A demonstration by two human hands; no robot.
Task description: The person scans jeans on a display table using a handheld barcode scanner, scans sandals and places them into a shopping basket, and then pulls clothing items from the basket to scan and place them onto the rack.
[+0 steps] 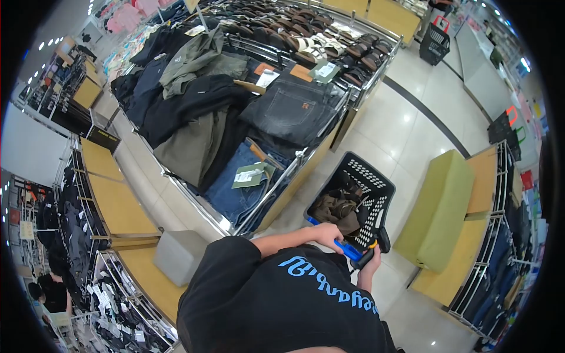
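Note:
Close to my body, my left hand (329, 236) is closed around a blue handle (348, 249) at the near edge of a black shopping basket (376, 197). My right hand (371, 262) is beside it, against a black and yellow piece (372, 246); its fingers are partly hidden, and I cannot make out its grip. Inside the basket lie dark brown and black items (338, 210). The basket's walls have rows of holes.
A metal-railed display (299, 162) holds folded jeans (288, 112), dark clothes and rows of sandals (312, 50). A green bench (438, 209) stands right, a grey stool (178, 257) left. Other baskets (434, 46) sit farther off. A person (55, 291) is at lower left.

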